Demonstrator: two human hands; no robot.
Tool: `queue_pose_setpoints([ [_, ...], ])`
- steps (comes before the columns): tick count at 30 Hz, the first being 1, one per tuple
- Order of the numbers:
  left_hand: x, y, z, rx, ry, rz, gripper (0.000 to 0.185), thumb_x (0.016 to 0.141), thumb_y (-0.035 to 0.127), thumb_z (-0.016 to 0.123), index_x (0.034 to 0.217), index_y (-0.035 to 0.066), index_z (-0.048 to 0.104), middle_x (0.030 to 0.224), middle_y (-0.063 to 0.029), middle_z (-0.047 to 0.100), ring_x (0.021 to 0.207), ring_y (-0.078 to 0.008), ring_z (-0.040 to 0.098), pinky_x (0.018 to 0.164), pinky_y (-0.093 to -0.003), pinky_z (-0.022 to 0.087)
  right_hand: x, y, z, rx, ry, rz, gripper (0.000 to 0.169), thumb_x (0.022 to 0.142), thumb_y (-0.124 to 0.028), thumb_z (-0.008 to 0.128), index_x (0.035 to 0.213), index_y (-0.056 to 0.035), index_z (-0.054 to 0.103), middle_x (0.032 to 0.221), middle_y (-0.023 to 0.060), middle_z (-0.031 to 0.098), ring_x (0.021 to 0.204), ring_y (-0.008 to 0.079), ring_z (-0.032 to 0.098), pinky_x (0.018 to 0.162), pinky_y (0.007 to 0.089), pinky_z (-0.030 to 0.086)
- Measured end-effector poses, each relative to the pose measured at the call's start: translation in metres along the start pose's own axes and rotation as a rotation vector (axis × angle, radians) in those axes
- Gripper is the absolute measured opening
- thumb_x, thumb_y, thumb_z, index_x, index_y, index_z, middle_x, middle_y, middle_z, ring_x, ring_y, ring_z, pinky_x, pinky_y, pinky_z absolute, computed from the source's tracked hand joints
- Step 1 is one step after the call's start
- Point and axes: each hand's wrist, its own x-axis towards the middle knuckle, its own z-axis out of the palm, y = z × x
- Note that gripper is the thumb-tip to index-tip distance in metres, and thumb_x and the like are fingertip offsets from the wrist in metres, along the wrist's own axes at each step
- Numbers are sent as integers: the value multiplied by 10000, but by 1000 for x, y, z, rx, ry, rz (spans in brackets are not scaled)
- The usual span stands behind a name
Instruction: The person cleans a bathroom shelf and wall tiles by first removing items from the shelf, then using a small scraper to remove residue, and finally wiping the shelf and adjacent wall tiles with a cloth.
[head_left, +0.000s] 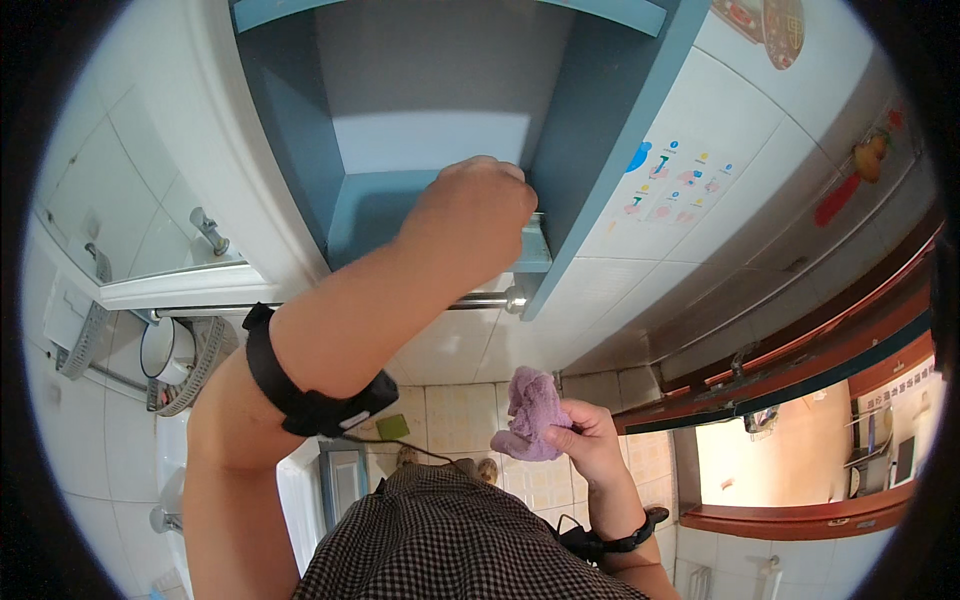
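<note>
My left hand (484, 202) is inside an open blue cabinet compartment (367, 217), near its right side and low shelf. Its fingers are curled and face away from view, so whether they hold anything is hidden. Lower down, in front of my checkered clothing, my right hand (589, 439) grips a crumpled purple cloth (534, 416) between thumb and fingers. The cloth hangs clear of the cabinet, above the tiled floor.
A metal rail (480, 302) runs below the cabinet. To the left are a mirror door (150, 180), a wire basket (217, 360) and a white enamel mug (166, 349). A white tiled wall with stickers (679, 180) rises at right, beside a red-brown door frame (795, 519).
</note>
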Motion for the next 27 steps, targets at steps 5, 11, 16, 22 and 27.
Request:
queue_pose_setpoints([
  [5,-11,12,-12,-75,-96,71,139,603,-5,510,713,27,590,755,-139,550,780,-289,537,695,-381,445,-1,4,-5,21,12,-16,223,764,-22,582,981,26,572,888,57,611,818,116,562,722,258,452],
  [11,2,-7,-2,-105,1,-61,122,642,7,479,688,24,590,737,-134,542,779,-286,536,700,-383,444,-1,3,-2,-1,11,-6,233,760,-12,581,989,29,570,893,57,608,808,115,558,722,255,452],
  [16,-1,-4,-4,-7,-5,-34,131,665,11,469,688,40,594,722,-140,533,771,-295,535,687,-380,443,-2,5,-6,28,10,-6,234,759,-6,579,990,31,569,895,62,608,799,117,559,717,253,453],
  [22,-3,3,-15,-60,-142,-63,108,665,23,487,689,38,591,716,-138,530,756,-300,535,674,-381,443,-2,5,-6,2,27,-21,230,759,-14,588,984,32,571,890,60,608,794,114,559,707,246,452],
  [27,-2,-17,-9,-82,-61,-148,97,662,28,499,691,35,592,730,-132,542,755,-295,537,677,-383,445,-2,4,-1,6,3,23,210,760,-17,588,964,28,579,875,47,606,784,106,556,701,243,450],
])
